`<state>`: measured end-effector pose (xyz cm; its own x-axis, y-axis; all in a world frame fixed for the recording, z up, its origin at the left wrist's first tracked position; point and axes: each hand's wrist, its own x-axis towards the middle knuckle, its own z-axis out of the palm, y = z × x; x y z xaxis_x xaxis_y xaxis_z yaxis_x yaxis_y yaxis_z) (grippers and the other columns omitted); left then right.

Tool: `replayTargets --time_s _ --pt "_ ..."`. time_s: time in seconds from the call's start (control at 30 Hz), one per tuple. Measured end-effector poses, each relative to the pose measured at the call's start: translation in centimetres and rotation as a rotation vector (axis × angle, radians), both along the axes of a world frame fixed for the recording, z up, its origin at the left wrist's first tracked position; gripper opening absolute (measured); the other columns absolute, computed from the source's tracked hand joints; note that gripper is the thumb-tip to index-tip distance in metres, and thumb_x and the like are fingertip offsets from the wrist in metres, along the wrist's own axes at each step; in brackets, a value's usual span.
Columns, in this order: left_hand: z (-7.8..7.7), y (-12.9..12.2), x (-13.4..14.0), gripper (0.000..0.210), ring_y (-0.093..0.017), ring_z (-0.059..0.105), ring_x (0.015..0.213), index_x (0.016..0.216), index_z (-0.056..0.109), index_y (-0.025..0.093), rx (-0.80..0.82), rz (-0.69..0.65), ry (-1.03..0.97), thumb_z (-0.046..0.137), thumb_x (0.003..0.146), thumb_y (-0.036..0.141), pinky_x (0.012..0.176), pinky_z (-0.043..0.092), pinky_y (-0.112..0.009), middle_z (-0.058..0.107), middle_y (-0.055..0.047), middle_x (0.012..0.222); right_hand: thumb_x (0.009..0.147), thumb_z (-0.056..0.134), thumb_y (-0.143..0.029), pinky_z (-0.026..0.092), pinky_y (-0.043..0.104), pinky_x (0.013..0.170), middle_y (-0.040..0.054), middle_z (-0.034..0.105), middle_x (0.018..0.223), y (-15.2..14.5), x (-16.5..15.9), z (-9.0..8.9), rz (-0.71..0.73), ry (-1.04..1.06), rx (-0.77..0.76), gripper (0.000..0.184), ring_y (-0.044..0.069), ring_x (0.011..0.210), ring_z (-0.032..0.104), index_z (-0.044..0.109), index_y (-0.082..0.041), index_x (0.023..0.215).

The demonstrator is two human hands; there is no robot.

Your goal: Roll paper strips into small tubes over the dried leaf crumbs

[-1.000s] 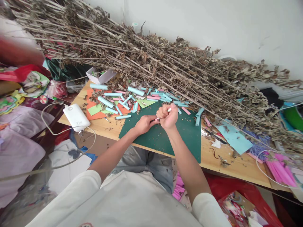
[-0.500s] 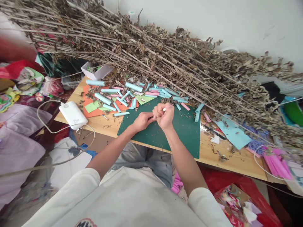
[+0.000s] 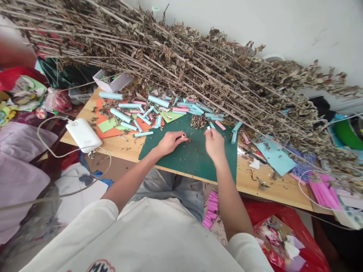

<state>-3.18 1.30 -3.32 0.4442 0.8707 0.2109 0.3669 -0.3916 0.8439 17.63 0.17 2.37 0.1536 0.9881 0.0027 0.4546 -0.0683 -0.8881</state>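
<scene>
My left hand is closed on a small pink paper tube, its open end facing up between thumb and forefinger. Dry leaf bits show by the fingertips. My right hand is a fist around a slim white stick whose tip pokes out at the top; the rest is hidden in the fingers. Both hands are over a green cutting mat. Just beyond them sits a heap of crumbled dry leaves. Blue paper tubes and pink ones lie scattered behind the mat.
A large stack of dried leafy stalks spans the back of the table. On the left is a white power bank with a cable. Blue paper and a black pen-like tool lie right. A red bag stands below.
My right hand has come away from my left and moved right with the white stick. The pink tube's end and the leaf heap now show. The view has shifted slightly.
</scene>
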Motion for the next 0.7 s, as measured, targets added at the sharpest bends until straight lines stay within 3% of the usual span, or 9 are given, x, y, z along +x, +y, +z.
replayTargets --time_s 0.1,0.2,0.33,0.47,0.6,0.7 --pt "0.0 -0.1 0.1 0.037 -0.013 0.056 0.069 0.087 0.061 0.017 0.017 -0.007 0.008 0.046 0.098 0.049 0.068 0.038 -0.022 0.062 -0.001 0.076 0.092 0.046 -0.026 0.039 0.034 0.071 0.0079 0.056 0.079 -1.0 -0.2 -3.2 0.008 -0.548 -0.006 0.018 0.022 0.075 0.052 0.058 -0.017 0.083" --pt "0.1 -0.3 0.2 0.030 -0.014 0.057 0.073 0.090 0.059 0.018 0.031 0.001 0.033 0.045 0.099 0.043 0.070 0.039 -0.023 0.063 -0.001 0.081 0.093 0.045 -0.023 0.041 0.040 0.082 0.0175 0.058 0.101 -1.6 -0.5 -4.4 0.023 -0.768 0.059 0.022 0.029 0.096 0.053 0.064 -0.012 0.098" --pt "0.3 -0.6 0.3 0.019 -0.013 0.052 0.066 0.094 0.058 0.018 0.047 0.053 0.089 0.046 0.098 0.032 0.066 0.037 -0.024 0.062 -0.001 0.080 0.091 0.052 -0.024 0.042 0.044 0.086 0.0181 0.058 0.112 -2.3 -1.1 -3.9 0.010 -0.802 0.192 0.025 0.032 0.106 0.048 0.064 -0.014 0.111" --pt "0.3 -0.6 0.3 0.012 -0.013 0.052 0.064 0.095 0.058 0.018 0.066 0.060 0.102 0.050 0.093 0.027 0.064 0.038 -0.024 0.061 -0.001 0.077 0.093 0.053 -0.026 0.043 0.042 0.088 0.0134 0.063 0.106 -2.9 -1.9 -3.8 0.208 -0.792 0.275 0.026 0.029 0.100 0.049 0.067 -0.016 0.112" --pt "0.0 -0.6 0.4 0.016 -0.015 0.059 0.070 0.100 0.062 0.018 0.074 0.070 0.113 0.051 0.092 0.027 0.067 0.042 -0.025 0.067 -0.003 0.086 0.094 0.052 -0.026 0.044 0.040 0.082 0.0117 0.066 0.097 -2.8 -2.4 -4.5 0.264 -0.813 0.240 0.023 0.028 0.093 0.051 0.071 -0.017 0.104" --pt "-0.2 -0.5 0.5 0.019 -0.017 0.063 0.079 0.102 0.064 0.018 0.081 0.057 0.109 0.052 0.092 0.028 0.073 0.045 -0.027 0.070 -0.005 0.094 0.095 0.050 -0.024 0.044 0.038 0.082 0.0100 0.068 0.092 -2.7 -2.5 -4.7 0.250 -0.710 0.260 0.024 0.026 0.090 0.054 0.072 -0.018 0.096"
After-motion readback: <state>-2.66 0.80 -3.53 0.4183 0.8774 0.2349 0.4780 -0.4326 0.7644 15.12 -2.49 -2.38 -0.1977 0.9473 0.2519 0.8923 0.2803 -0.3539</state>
